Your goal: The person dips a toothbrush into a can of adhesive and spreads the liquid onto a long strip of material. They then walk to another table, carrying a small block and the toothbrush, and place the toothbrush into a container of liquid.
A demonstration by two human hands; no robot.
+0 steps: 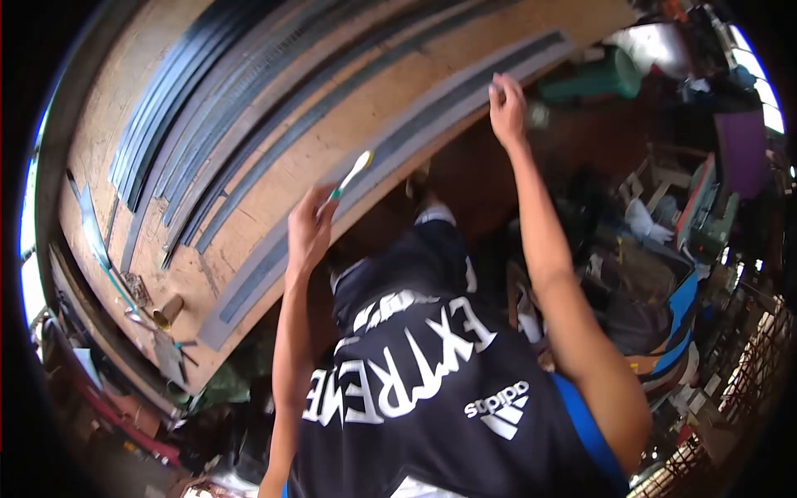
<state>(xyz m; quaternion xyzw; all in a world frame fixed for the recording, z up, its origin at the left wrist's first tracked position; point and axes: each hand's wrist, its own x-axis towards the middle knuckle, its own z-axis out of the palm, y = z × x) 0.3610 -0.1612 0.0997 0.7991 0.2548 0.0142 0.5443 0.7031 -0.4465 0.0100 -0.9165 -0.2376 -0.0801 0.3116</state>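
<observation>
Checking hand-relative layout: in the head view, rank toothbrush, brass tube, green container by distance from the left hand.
1. toothbrush: held in the left hand.
2. brass tube: on the bench, at its left end.
3. green container: past the bench's right end.

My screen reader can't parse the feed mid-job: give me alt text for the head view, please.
The left hand holds a toothbrush over a long grey strip lying along the edge of a wooden workbench, while the right hand touches the strip farther along. More dark strips lie in a row on the bench; cluttered workshop floor lies beyond.
</observation>
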